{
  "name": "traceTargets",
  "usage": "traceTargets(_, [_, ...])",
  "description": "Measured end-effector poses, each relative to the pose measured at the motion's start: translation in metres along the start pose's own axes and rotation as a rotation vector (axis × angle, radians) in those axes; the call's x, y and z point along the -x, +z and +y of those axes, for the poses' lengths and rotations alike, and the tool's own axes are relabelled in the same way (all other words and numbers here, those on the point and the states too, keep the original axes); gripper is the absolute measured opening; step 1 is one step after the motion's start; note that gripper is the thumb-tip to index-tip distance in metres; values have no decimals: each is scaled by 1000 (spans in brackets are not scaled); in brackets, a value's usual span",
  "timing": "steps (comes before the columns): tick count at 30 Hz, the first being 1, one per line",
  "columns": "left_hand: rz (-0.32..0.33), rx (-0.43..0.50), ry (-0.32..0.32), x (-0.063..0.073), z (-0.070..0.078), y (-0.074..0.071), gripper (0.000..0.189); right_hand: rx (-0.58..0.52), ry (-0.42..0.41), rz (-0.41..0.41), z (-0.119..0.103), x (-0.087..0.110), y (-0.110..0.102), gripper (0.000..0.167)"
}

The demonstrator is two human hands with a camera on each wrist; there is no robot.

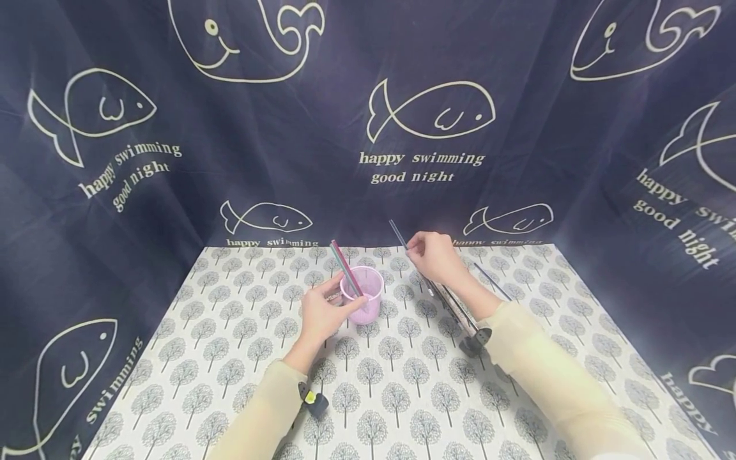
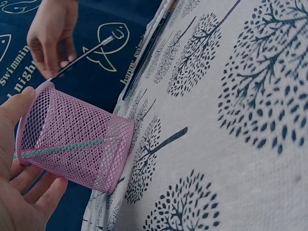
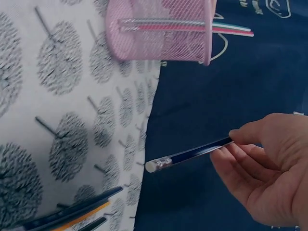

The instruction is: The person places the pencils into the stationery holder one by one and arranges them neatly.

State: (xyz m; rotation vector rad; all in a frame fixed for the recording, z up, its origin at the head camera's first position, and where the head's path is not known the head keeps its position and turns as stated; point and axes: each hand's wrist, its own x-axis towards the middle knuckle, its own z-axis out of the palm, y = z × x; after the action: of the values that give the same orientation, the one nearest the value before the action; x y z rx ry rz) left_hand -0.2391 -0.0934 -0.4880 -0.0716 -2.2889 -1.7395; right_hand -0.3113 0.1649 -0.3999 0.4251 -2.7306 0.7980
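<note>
A pink mesh pencil cup [image 1: 374, 308] stands upright on the table, held at its left side by my left hand [image 1: 323, 313], thumb near the rim. Inside it lean a red pencil [image 3: 243, 32] and a teal pencil [image 2: 77, 146], their upper ends sticking out past the rim. To the right of the cup, my right hand [image 1: 432, 257] pinches a dark blue pencil [image 3: 197, 152] between thumb and fingers. That pencil's white eraser [image 3: 152, 166] points away from the hand, toward the table side. It is apart from the cup in the right wrist view.
Several loose pencils [image 1: 454, 308] lie on the table under my right forearm, partly hidden by it. Another dark pencil [image 1: 489, 279] lies further right. The tree-print cloth [image 1: 391, 383] covers the table, and a dark blue fish-print curtain [image 1: 333, 140] hangs behind it.
</note>
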Motion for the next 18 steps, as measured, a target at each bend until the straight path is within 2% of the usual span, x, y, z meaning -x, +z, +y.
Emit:
traceTargets(7, [4, -7, -11, 1, 0, 1, 77, -132, -90, 115, -25, -4, -2, 10])
traceTargets(14, [10, -28, 16, 0, -1, 1, 77, -235, -179, 234, -51, -7, -2, 12])
traceTargets(18, [8, -24, 24, 0, 0, 1, 78, -289, -232, 269, -64, -7, 1, 11])
